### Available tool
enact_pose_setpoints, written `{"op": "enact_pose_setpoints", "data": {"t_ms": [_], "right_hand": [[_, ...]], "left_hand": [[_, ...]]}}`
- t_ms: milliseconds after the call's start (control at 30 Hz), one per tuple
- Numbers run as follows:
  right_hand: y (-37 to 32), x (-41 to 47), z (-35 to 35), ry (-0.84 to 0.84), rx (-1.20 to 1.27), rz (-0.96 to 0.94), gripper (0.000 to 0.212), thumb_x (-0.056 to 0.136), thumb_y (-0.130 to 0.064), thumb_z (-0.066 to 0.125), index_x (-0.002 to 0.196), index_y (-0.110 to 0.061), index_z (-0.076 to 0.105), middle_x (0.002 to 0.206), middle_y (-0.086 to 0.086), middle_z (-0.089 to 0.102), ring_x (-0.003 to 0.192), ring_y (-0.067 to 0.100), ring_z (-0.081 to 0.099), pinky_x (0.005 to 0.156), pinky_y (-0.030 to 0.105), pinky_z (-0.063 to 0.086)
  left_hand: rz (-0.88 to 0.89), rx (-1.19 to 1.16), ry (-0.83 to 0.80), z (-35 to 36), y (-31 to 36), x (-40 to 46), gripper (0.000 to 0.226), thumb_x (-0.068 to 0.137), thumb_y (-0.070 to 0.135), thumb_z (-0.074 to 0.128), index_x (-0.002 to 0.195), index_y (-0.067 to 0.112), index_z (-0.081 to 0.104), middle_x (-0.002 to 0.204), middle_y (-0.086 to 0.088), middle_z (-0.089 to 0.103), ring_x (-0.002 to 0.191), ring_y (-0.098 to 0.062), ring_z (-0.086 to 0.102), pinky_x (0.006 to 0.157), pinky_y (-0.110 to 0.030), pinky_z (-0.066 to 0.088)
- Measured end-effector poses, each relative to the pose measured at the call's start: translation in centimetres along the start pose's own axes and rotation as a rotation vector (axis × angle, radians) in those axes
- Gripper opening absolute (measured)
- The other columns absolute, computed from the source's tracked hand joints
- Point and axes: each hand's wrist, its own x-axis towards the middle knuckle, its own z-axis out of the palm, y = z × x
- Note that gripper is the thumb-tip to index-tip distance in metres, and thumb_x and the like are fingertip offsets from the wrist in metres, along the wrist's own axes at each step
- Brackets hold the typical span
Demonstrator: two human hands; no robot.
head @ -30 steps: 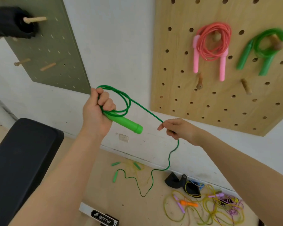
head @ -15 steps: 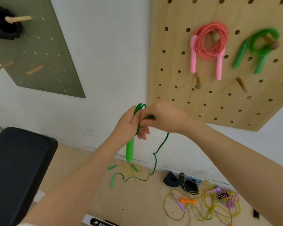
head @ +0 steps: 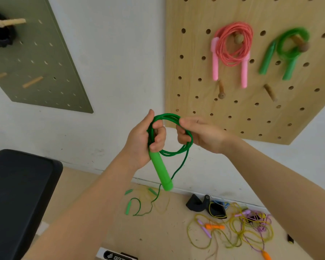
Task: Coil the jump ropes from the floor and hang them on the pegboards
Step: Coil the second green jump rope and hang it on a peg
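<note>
My left hand (head: 142,141) grips the green jump rope's handle (head: 160,172) together with one side of its coil (head: 174,152). My right hand (head: 197,135) pinches the other side of the coil, holding the loops open. The rope's free end trails down to the floor, where its second green handle (head: 128,208) lies. On the wooden pegboard (head: 233,109) hang a coiled pink rope (head: 232,47) and a coiled green rope (head: 287,47). A tangle of yellow and purple ropes (head: 238,228) lies on the floor at the right.
A green pegboard (head: 45,59) with wooden pegs is mounted at the left, a black item (head: 0,34) on one peg. A black padded bench (head: 17,196) fills the lower left. Two bare pegs (head: 221,90) stick out below the hung ropes. A black pouch (head: 197,202) lies by the wall.
My right hand brought a length of rope to my left hand, adding a loop. It has now moved apart, spreading the coil. The handle swung from sideways to hanging down.
</note>
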Motion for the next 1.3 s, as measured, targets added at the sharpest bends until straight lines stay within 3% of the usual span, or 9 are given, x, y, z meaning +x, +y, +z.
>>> {"op": "enact_pose_setpoints", "data": {"t_ms": [167,300,467,667,800,900,1067,1167,1300], "right_hand": [[1.3,-0.7,-0.2,-0.058,0.130,0.032,0.018,0.083,-0.022,0.052,0.066,-0.026,0.058,0.059,-0.007,0.048,0.059,0.009,0.042,0.053,0.019,0.028],[3.3,-2.4,-2.8,0.070,-0.034,0.124,0.009,0.093,-0.018,0.053,0.092,-0.016,0.061,0.067,-0.004,0.058,0.061,0.008,0.048,0.058,0.019,0.037],[6.8,-4.5,-4.2,0.238,-0.547,0.402,0.026,0.099,-0.021,0.040,0.087,-0.014,0.062,0.063,0.001,0.047,0.056,0.014,0.039,0.056,0.023,0.031],[4.3,-5.4,0.6,-0.338,-1.223,0.627,0.047,0.102,-0.036,0.027,0.134,-0.002,0.032,0.130,0.016,0.048,0.098,0.024,0.046,0.079,0.030,0.032],[0.4,-6.0,3.0,-0.465,-1.343,0.395,0.032,0.102,-0.029,0.029,0.112,-0.004,0.047,0.111,0.009,0.053,0.096,0.025,0.046,0.074,0.028,0.034],[-2.0,-6.9,3.0,-0.491,-1.378,0.142,0.028,0.100,-0.020,0.035,0.098,-0.003,0.057,0.100,0.005,0.056,0.091,0.018,0.046,0.073,0.024,0.033],[-3.5,-8.5,0.7,-0.167,-1.221,-0.193,0.021,0.085,-0.026,0.064,0.065,-0.024,0.057,0.054,-0.013,0.047,0.051,0.003,0.042,0.051,0.020,0.031],[-2.7,-9.3,-1.0,0.152,-1.080,-0.270,0.025,0.075,-0.037,0.074,0.074,-0.022,0.054,0.056,-0.012,0.047,0.051,0.004,0.041,0.053,0.026,0.036],[-1.0,-9.9,-2.0,0.269,-0.706,-0.223,0.022,0.073,-0.031,0.076,0.080,-0.024,0.056,0.070,-0.009,0.051,0.053,0.000,0.043,0.056,0.015,0.035]], "left_hand": [[0.140,-0.102,-0.032,1.0,-0.9,-0.8,0.030,0.085,0.036,0.037,0.068,0.016,0.051,0.032,0.009,0.033,0.023,-0.001,0.024,0.030,-0.014,0.016],[0.263,-0.240,0.026,0.6,-0.8,-1.3,0.032,0.095,0.032,0.029,0.088,0.013,0.054,0.039,0.008,0.043,0.022,-0.002,0.028,0.028,-0.011,0.020],[0.358,-0.285,0.260,0.2,-0.6,-1.9,0.034,0.100,0.031,0.031,0.099,0.015,0.061,0.081,0.014,0.072,0.031,-0.003,0.034,0.036,-0.008,0.028],[0.282,0.127,0.386,2.4,-4.1,-2.3,0.025,0.102,0.026,0.032,0.121,0.027,0.047,0.094,0.001,0.073,0.069,-0.011,0.069,0.059,-0.018,0.053],[0.247,0.449,0.301,4.6,-6.5,-2.8,0.025,0.102,0.020,0.031,0.123,0.027,0.043,0.093,0.000,0.071,0.073,-0.014,0.071,0.066,-0.022,0.056],[0.258,0.668,0.276,6.0,-7.6,-3.4,0.022,0.101,0.018,0.033,0.117,0.023,0.048,0.065,0.016,0.066,0.054,0.003,0.059,0.054,-0.014,0.045],[0.180,0.684,0.264,7.8,-8.5,-4.8,0.025,0.102,0.020,0.034,0.095,0.013,0.056,0.054,-0.001,0.063,0.035,-0.012,0.049,0.038,-0.021,0.037],[0.148,0.545,0.221,8.2,-8.8,-5.5,0.034,0.102,0.024,0.030,0.075,0.011,0.046,0.044,-0.003,0.048,0.029,-0.010,0.026,0.036,-0.017,0.025],[0.015,0.371,0.170,8.7,-9.2,-6.7,0.041,0.095,0.042,0.032,0.065,0.014,0.038,0.040,0.004,0.032,0.029,-0.006,0.019,0.032,-0.014,0.017]]}}
